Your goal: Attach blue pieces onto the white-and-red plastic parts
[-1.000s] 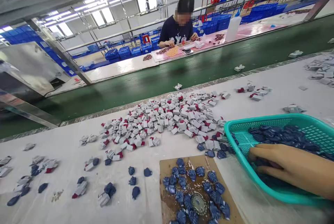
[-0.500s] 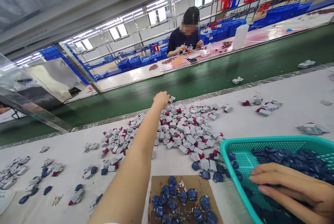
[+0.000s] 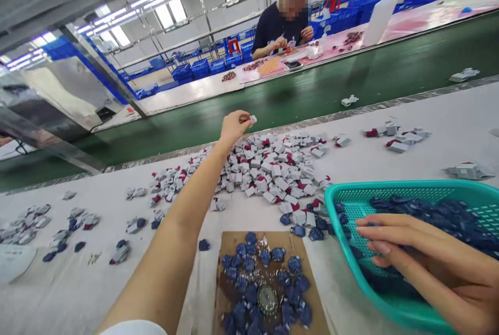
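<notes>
The left hand [image 3: 234, 126], beside a grey-white piece [image 3: 253, 118] half a second ago, now pinches it between fingers at the green conveyor [image 3: 296, 101] beyond the tabletop's [image 3: 362, 160] far edge, apparently securing it; the right hand [image 3: 424, 257], grip unclear, hovers over the teal basket [image 3: 390, 185].

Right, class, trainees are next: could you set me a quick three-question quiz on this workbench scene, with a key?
1. Multiple choice: the left hand is seen against which surface?
A) pink tabletop
B) green conveyor belt
C) brown cardboard sheet

2. True or false: the right hand is over the teal perforated plastic basket.

3. Short answer: what does the left hand's grip hold at its fingertips?

Key:
1. B
2. True
3. A small pale-grey piece
</notes>
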